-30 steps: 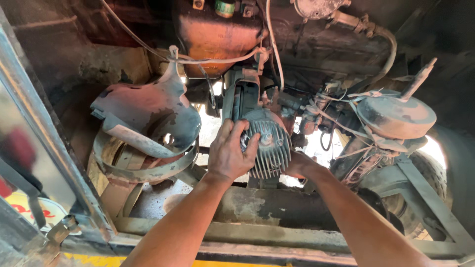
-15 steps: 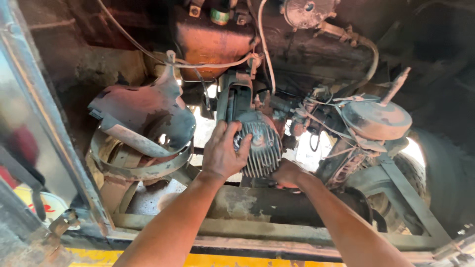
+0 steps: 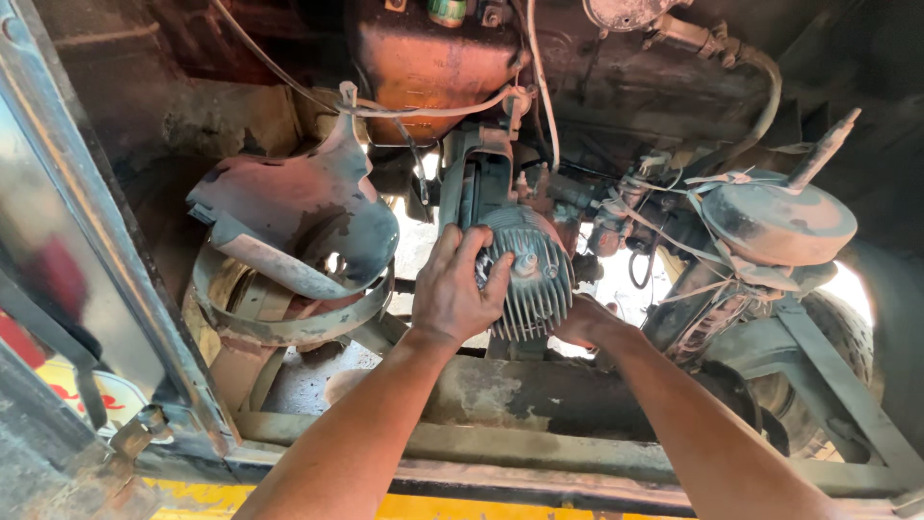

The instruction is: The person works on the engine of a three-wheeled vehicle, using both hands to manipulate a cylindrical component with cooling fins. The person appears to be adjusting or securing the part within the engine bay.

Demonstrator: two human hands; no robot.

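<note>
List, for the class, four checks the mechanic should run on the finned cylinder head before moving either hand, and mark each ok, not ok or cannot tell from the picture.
1. Left hand grips the finned cylinder head on its left side: ok.
2. Right hand supports the head from below and behind: cannot tell, mostly hidden.
3. Centre stud on the head is visible and clear of fingers: ok.
4. White cable hangs above, clear of both hands: ok.
5. Fasteners holding the head are loose: cannot tell.

Two hands (image 3: 460,294); one finned cylinder head (image 3: 527,279); one round canister (image 3: 778,223)
</note>
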